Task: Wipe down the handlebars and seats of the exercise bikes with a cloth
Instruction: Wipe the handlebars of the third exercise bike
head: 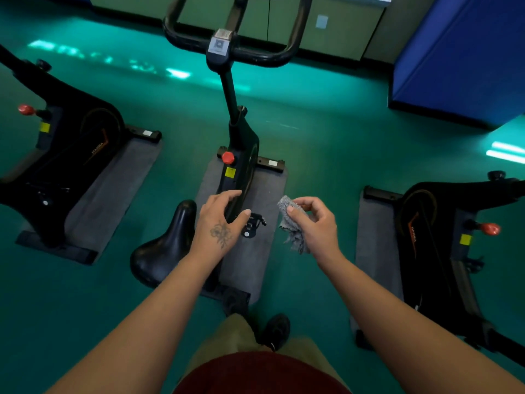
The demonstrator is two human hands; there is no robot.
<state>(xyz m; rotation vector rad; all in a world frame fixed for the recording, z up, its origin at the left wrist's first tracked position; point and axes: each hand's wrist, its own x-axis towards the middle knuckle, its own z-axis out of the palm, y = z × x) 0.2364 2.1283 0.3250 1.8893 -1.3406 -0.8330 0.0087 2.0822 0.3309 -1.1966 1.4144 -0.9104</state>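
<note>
Both forearms reach forward from the bottom of the frame, bare to beyond the elbow, and end side by side in the middle of the picture. The left hand (pixel 220 220) is held palm down, its fingers loosely spread and lightly bent with the thumb stretched toward the right; it grips nothing and hovers over the frame of the middle bike (pixel 241 155), with a flower tattoo on its back. The right hand (pixel 314 223) is turned with its thumb side up, its fingers curled in, and pinches a crumpled grey cloth (pixel 294 223) between thumb and fingers. The cloth bunches up above the thumb and hangs down below the hand, just to the right of the left hand's thumb but apart from it.

The black seat (pixel 167 245) of the middle bike lies at lower left of centre, just beside the left wrist; whether the wrist touches it cannot be told. The black handlebars (pixel 199 42) stand at the top centre of the frame, well apart from both hands.

Three exercise bikes are in view: the middle one, one at the left edge (pixel 65 155) and one at the right edge (pixel 443 237). Each stands on a grey mat (pixel 264 200) on the green floor (pixel 326 109), three mats in all. Three red knobs show, one on each bike. There is one cloth, and only one seat and one set of handlebars are visible. A blue padded block (pixel 460 52) fills the upper right corner.
</note>
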